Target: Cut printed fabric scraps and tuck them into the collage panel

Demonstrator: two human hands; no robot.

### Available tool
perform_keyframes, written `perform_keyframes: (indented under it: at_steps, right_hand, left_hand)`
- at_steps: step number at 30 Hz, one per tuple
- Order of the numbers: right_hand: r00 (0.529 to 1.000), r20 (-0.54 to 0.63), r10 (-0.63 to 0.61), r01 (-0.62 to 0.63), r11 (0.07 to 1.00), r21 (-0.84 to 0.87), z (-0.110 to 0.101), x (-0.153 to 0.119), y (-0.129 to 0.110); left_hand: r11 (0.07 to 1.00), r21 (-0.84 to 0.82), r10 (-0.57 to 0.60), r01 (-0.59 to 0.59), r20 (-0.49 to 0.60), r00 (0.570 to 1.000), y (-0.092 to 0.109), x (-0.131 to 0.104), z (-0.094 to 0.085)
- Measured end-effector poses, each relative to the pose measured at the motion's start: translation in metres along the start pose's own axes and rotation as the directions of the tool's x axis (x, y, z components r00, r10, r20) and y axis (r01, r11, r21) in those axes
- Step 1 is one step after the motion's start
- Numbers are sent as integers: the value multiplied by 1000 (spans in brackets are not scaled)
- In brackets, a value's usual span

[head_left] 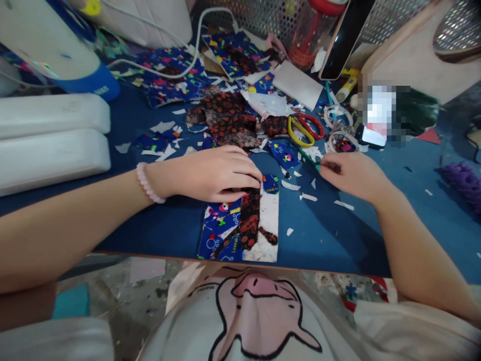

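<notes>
My left hand lies over the top of a collage card, its fingers stretched out and bent down at the tips. Blue printed paper with cartoon figures, a dark strip of floral fabric and a bare white area show on the card. At the right, my right hand is closed in a pinch at the end of a thin green stick. Beyond that stick lie scissors with yellow and red handles. A small blue printed scrap sits between my hands.
Crumpled floral fabric, blue printed paper and white scraps cover the back. A white cable crosses them. White cases stand left; a phone leans at the back right. The table edge is close to my body.
</notes>
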State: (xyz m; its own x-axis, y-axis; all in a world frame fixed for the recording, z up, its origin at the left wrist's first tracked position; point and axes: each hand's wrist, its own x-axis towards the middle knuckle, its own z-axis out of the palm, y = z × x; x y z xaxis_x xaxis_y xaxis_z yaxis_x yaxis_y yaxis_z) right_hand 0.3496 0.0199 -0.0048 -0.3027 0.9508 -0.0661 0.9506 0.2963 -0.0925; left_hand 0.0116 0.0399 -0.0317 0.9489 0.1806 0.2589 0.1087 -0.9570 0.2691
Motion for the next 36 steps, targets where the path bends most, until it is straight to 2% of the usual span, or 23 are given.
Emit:
perform_keyframes:
  at_steps: [2,4,8,13,16,20,26,28,30,33,36]
  right_hand:
    - [999,-49,-17,16,999,-31,1,2,-1]
    - [988,-149,-44,41,999,-23,3,9,-2]
    - [966,-255,-50,51,999,-1,12,44,1]
    - [966,-250,-65,40,994,-100,22,99,10]
    - [983,-178,-33,6,989,-149,17,115,14]
    - [992,-52,116,-123,979,-165,0,107,21]
    - [968,-107,229,-239,967,-89,-11,69,35]
    - [965,-144,217,-226,973,-48,-10,56,37]
    - [962,-191,194,-203,979,-29,-7,45,37]
    - [953,-277,126,-132,991,-2,-4,33,38]
    - [929,-370,-8,20,999,28,-3,27,39]
  left_hand:
    - [1000,-10,6,-6,0,1000,1,0,0]
    - [1000,-19,12,-12,7,1000,2,1,1]
    - [999,-19,34,-34,8,999,4,3,3]
    - [999,-23,40,-40,-4,999,3,2,3]
    - [999,-48,22,-21,9,1000,3,2,2]
    - [995,-102,6,-4,16,1000,2,2,2]
    - [971,-230,-52,63,51,997,-3,1,3]
    - [980,-191,-48,53,32,998,-5,0,2]
    - [996,-70,-51,50,0,999,-9,-1,-1]
    - [985,130,-107,109,-21,994,-18,-4,-4]
    - [983,130,-125,128,-28,992,-25,-5,-4]
